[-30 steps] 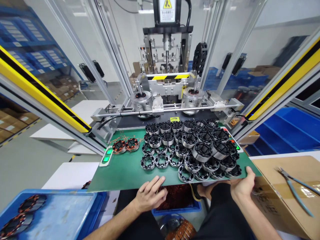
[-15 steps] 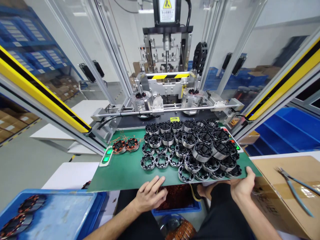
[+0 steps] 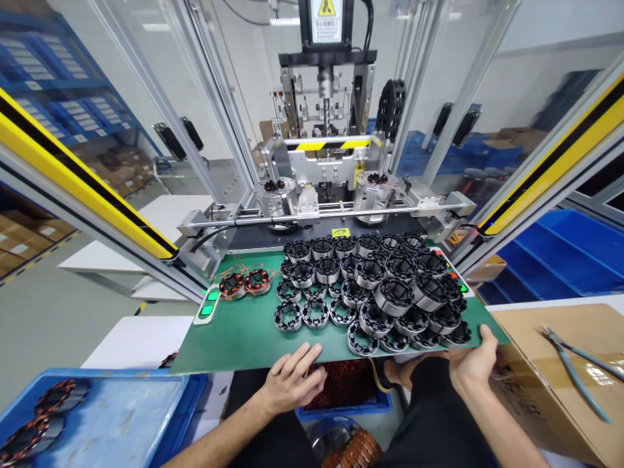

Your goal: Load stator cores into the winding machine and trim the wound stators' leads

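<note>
My left hand (image 3: 292, 380) rests at the near edge of the green board (image 3: 234, 338), its fingers stretched onto the edge with nothing in them. At the board's right corner my right hand (image 3: 470, 361) grips the board, thumb on top and fingers underneath. Several black ring-shaped stator cores (image 3: 390, 296) are crowded on the board's right half, some stacked. Two copper-wound stators (image 3: 244, 283) lie at its far left. Behind the board stands a press machine with two round fixtures (image 3: 277, 195), each holding a part.
A blue crate (image 3: 112, 416) with wound stators sits at the lower left. A cardboard box (image 3: 560, 377) with blue-handled pliers (image 3: 570, 364) on it is at the right. Lit green buttons (image 3: 209, 302) flank the board. A bin of copper parts (image 3: 341, 383) sits under the board.
The yellow-and-black striped bar on the press has risen slightly. Both hands and the parts on the board have stayed where they were.
</note>
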A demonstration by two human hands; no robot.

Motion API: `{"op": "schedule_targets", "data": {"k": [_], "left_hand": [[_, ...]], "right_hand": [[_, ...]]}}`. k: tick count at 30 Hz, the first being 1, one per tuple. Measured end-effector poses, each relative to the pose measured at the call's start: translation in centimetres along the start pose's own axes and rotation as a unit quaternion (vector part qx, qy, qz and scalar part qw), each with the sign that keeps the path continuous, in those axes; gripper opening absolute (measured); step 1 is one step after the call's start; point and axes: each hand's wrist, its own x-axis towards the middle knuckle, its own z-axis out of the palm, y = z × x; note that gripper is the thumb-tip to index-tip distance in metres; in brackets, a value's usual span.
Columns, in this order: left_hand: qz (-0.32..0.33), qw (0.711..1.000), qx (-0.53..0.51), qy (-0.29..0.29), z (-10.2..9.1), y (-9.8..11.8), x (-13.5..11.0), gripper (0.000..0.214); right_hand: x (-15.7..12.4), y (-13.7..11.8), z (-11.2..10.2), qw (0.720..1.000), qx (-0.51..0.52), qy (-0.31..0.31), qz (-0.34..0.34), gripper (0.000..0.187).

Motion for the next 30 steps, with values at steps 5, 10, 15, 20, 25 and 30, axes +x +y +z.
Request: {"op": "schedule_targets", "data": {"k": [5, 10, 15, 20, 25, 30], "left_hand": [[0.003, 1.0, 0.005, -0.005, -0.13, -0.02, 0.18, 0.023], [0.001, 1.0, -0.001, -0.002, -0.19, -0.02, 0.25, 0.022], [0.0, 1.0, -0.006, 0.002, -0.09, -0.05, 0.22, 0.026], [-0.003, 1.0, -0.005, 0.003, 0.02, -0.02, 0.04, 0.022], [0.001, 1.0, -0.005, 0.003, 0.02, -0.04, 0.06, 0.027], [0.005, 1.0, -0.001, 0.001, 0.03, -0.07, 0.05, 0.031]], "right_hand": [[0.26, -0.05, -0.14, 1.0, 0.005, 0.001, 0.007, 0.045], [-0.01, -0.17, -0.07, 1.0, 0.006, -0.001, 0.006, 0.046], [0.03, -0.54, -0.03, 0.999, 0.028, 0.007, 0.031, 0.039], [-0.12, -0.68, 0.11, 0.999, 0.031, 0.001, 0.029, 0.042], [-0.04, -0.5, 0.03, 1.0, 0.025, -0.001, 0.019, 0.043], [0.22, -0.26, -0.09, 1.0, 0.016, -0.007, 0.011, 0.047]]}}
